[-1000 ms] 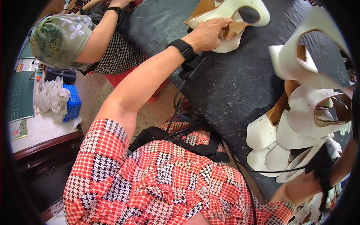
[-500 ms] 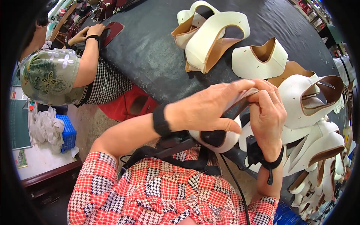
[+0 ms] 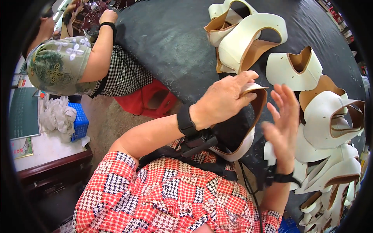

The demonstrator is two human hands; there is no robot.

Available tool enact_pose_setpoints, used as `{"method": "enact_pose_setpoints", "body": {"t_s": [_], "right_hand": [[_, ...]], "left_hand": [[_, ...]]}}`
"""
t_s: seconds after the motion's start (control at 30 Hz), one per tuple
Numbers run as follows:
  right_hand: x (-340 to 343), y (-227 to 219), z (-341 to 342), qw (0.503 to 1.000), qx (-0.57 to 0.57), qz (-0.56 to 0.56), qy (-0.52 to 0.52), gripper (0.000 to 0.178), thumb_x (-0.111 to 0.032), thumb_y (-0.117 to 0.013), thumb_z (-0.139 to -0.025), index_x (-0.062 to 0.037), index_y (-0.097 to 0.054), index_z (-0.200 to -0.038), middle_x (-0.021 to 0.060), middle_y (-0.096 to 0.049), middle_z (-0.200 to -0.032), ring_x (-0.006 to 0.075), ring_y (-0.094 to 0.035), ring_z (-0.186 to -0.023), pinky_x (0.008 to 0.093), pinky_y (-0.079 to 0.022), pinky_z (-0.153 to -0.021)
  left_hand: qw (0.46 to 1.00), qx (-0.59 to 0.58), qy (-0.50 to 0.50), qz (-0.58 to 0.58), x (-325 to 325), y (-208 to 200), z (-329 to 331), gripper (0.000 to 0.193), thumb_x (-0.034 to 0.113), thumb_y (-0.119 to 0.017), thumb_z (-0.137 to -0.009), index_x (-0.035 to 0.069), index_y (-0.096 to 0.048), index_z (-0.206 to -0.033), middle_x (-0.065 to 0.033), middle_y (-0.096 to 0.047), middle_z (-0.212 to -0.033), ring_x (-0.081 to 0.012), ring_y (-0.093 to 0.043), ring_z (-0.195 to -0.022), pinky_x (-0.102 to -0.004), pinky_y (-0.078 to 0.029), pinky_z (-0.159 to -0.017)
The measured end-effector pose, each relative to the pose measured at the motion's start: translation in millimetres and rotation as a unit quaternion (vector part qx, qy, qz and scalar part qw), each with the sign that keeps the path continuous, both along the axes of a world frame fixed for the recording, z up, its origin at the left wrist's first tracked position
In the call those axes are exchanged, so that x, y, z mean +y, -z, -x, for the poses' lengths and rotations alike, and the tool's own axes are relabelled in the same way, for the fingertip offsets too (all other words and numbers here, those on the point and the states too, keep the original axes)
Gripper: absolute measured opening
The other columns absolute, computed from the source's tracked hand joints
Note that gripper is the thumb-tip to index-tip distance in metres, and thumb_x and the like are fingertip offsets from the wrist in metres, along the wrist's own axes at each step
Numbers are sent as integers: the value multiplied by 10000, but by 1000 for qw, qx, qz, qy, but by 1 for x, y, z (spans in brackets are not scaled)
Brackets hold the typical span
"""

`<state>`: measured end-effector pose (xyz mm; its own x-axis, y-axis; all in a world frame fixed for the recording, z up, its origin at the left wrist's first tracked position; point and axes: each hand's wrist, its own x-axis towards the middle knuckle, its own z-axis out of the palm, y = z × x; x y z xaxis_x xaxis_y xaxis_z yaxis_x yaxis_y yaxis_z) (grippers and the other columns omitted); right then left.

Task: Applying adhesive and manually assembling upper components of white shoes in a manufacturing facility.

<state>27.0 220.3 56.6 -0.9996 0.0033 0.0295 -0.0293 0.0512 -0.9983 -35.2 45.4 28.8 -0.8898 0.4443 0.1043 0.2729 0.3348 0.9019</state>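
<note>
My left hand pinches the upper edge of a white leather shoe upper with a brown lining. The upper curves down as an open loop between that hand and my body. Beside it, to the right, my right hand is raised with its fingers apart and nothing in them, slightly blurred. Beyond my hands lie two white shoe uppers, one leaning on the other. Another white upper stands just right of them.
A heap of white uppers covers the right of the black table, with narrower pieces below. At left, a co-worker's arm reaches over dark red pieces. Near that person are a red stool and a blue basket.
My right hand has let go of the upper and opened beside it. My left hand still grips the upper. The co-worker's hands have moved apart. The view has shifted left.
</note>
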Motion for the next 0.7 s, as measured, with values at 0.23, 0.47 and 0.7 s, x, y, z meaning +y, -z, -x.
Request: {"method": "enact_pose_setpoints", "body": {"t_s": [0.23,0.47,0.7], "right_hand": [[-7,42,0,997,8,12,74,182,-23,-594,-868,1,-563,-1045,24,-642,-887,57,-581,-803,184,-455,-725],[0,44,1,979,-143,145,-2,83,-28,-595,-864,14,-552,-922,22,-624,-805,34,-554,-704,159,-441,-631],[-2,50,-1,983,-166,82,-8,104,-35,-609,-845,21,-560,-917,32,-623,-780,43,-563,-672,166,-449,-602]], "left_hand": [[994,-84,64,21,-7,-9,6,249,160,-569,-896,55,-549,-1121,-88,-641,-862,-111,-601,-843,-250,-473,-760],[968,-211,93,-98,-7,11,-7,170,137,-572,-889,13,-609,-1000,6,-613,-905,-73,-547,-856,-218,-439,-797],[971,-220,27,-95,-6,27,-18,144,68,-583,-864,-4,-594,-988,-9,-609,-880,-71,-549,-839,-217,-447,-764]]}}
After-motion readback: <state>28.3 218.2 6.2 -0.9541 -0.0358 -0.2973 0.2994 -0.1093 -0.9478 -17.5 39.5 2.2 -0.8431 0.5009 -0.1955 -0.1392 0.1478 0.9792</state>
